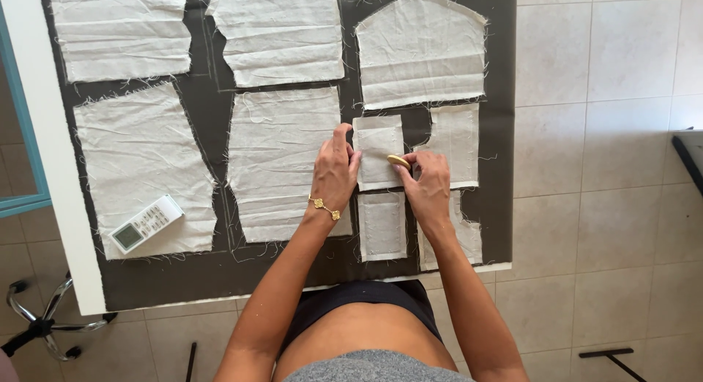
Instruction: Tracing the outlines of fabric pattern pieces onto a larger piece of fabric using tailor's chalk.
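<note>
- Left hand (335, 171): pressed flat, fingers spread, grasping nothing; it pins the left edge of a small cloth rectangle (378, 151) against the dark fabric (209, 118) beneath.
- Right hand (428, 188): fingertips pinched on a small tan oval piece (399, 161), possibly tailor's chalk or a marking tool, though the view is too small to say. The piece rests at the rectangle's right edge, just ahead of the thumb.
- Small cloth rectangle: lies between the two hands, flat on the dark fabric, which covers the white worktop (44, 133).
- Handling, as judged: thin woven cloth with frayed edges, very light, limp, quick to shift or crease; best held down by flat pressure near an edge, or lifted by a corner.
- Toward the person from the hands: a second small rectangle (381, 226).
- Beyond the right hand: a notched piece (455, 140) and a larger arched piece (421, 52).
- Beside the left hand, outward: a broad panel (282, 158), then another panel (139, 162) bearing a white remote control (146, 223).
- Gold bracelet (324, 207) on the left wrist.
</note>
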